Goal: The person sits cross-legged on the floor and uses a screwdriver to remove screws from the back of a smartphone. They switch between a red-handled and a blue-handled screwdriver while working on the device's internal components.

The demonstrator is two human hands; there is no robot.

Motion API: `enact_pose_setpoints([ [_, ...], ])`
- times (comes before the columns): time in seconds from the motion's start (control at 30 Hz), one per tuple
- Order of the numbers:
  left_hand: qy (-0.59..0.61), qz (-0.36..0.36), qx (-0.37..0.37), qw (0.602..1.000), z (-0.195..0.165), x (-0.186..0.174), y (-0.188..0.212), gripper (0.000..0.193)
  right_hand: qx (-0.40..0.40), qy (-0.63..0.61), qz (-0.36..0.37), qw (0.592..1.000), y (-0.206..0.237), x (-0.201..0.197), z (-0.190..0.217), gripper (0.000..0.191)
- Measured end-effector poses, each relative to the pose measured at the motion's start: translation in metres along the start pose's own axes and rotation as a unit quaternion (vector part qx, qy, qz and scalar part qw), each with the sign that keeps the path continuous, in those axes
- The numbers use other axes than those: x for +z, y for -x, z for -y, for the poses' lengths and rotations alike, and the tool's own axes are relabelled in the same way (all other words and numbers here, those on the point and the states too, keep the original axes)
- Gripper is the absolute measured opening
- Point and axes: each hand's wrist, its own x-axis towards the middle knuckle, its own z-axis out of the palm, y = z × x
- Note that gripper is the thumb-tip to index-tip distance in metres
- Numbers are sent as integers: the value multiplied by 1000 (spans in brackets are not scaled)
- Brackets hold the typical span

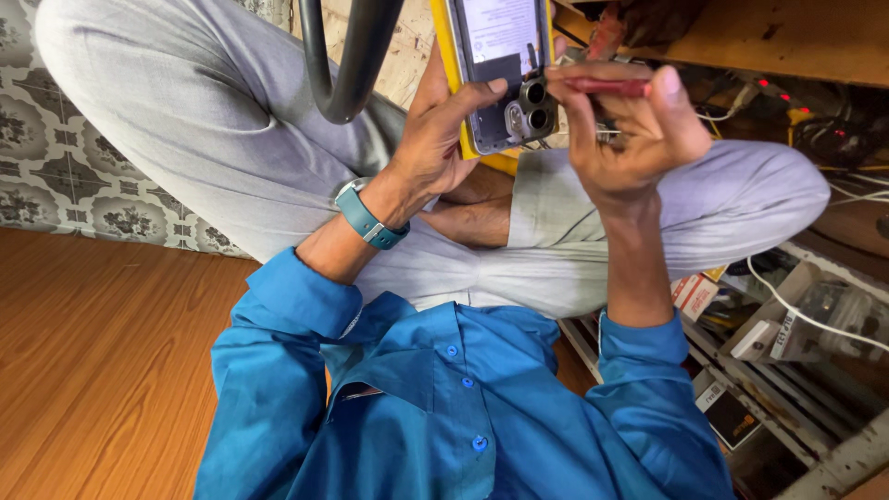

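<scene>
Looking down through the head camera, we see our left hand point(435, 139) wrapped around an opened phone point(500, 79) at about twelve o'clock in the frame, thumb pressed across its lower edge and fingers closed behind it. Our right hand point(639, 130), at one o'clock, pinches a thin red-handled tool point(602, 86) between thumb and fingertips, its tip resting beside the camera module point(532, 106) at the phone's lower right corner.

We judge the phone light and stiff but fragile: the exposed inside and the lenses should not be squeezed, so the safe hold is by the long side edges, as the left hand has it now. The tool is slim and likely slippery, best pinched near its tip.

A teal wristband point(369, 220) sits on the left wrist at nine o'clock from the phone. A dark curved tube point(347, 56) hangs at eleven o'clock. Cables and small boxes point(778, 333) crowd the shelves at four o'clock.

The phone's top is cut off by the frame, the tool's tip is too small to make out, and the left fingers behind the phone are hidden.
</scene>
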Motion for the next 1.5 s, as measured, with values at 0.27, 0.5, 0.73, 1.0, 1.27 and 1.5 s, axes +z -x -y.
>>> enact_pose_setpoints([
  [0.27,-9,-7,-11,1000,-2,6,6,62,27,-24,-14,999,7,-1,9,88],
  [0.5,-11,-4,-11,1000,1,3,7,62,5,1,-7,1000,9,-4,9,91],
  [0.73,-2,14,-13,1000,-1,8,9,63,15,-13,10,1000,6,-6,12,90],
  [1.0,-1,0,-6,1000,0,15,8,64,20,-16,1,1000,14,-6,8,84],
  [1.27,-4,18,2,1000,-12,38,6,67,249,-191,-243,918,16,-8,24,96],
  [1.5,-49,20,-4,999,-12,33,-6,64,245,-192,-263,913,22,3,13,94],
])
